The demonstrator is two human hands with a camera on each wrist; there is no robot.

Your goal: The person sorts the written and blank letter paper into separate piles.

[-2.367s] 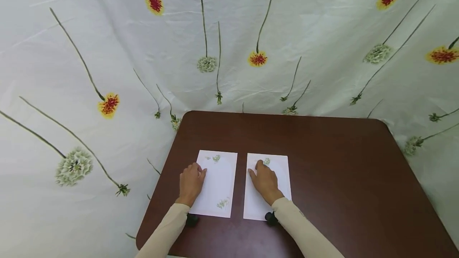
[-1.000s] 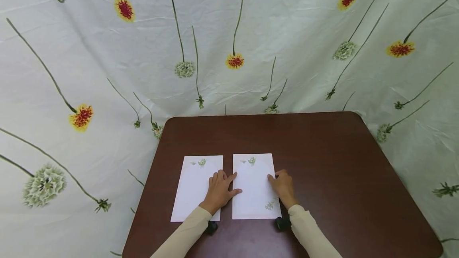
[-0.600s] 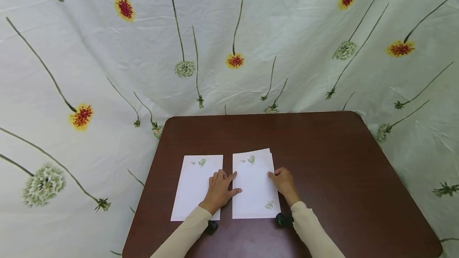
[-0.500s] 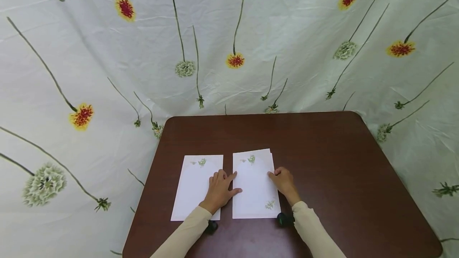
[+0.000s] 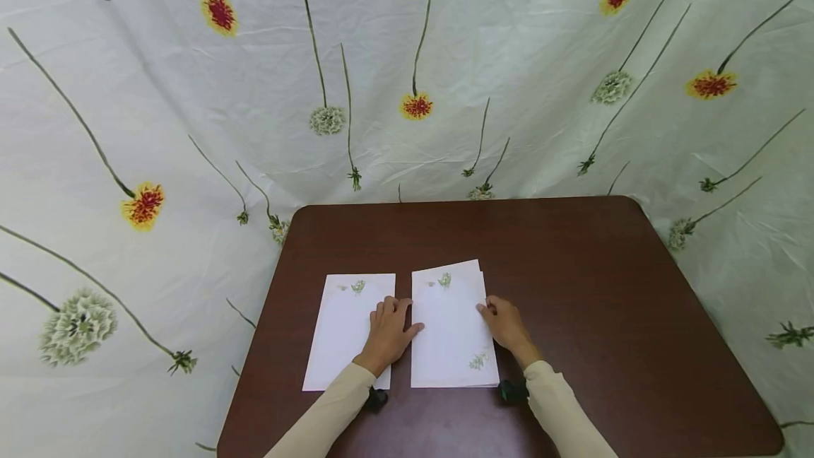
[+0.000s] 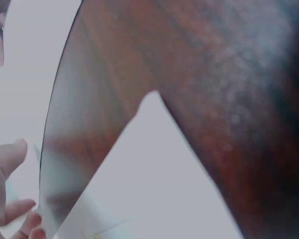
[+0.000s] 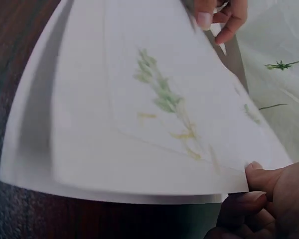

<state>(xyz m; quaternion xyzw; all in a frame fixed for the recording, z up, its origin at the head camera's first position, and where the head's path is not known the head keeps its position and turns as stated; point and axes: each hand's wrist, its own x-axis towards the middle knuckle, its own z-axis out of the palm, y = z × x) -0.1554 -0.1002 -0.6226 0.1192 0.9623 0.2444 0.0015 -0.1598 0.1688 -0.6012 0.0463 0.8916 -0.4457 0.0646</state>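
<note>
Two white paper piles with green plant prints lie side by side in the head view: a left sheet [image 5: 346, 331] and a right pile whose top sheet [image 5: 445, 338] sits askew over another sheet. My right hand [image 5: 505, 324] pinches the top sheet's right edge between thumb and fingers. In the right wrist view, that top sheet [image 7: 89, 124] bows up off the lower sheet [image 7: 27, 149], and a gap shows between them. My left hand [image 5: 386, 334] lies across the left sheet's right side, fingers loosely extended, thumb [image 6: 12, 154] at the top sheet's left edge.
The papers rest on a dark brown table [image 5: 572, 267] with rounded corners. Behind and left hangs a pale flower-printed cloth [image 5: 242, 55]. A dark wrist device [image 5: 511, 392] shows at my right cuff and another [image 5: 376, 400] at my left.
Since the oldest frame my hands have come to either side of the right pile. My right hand has lifted and skewed its top sheet, moving slightly right; my left hand has shifted slightly left.
</note>
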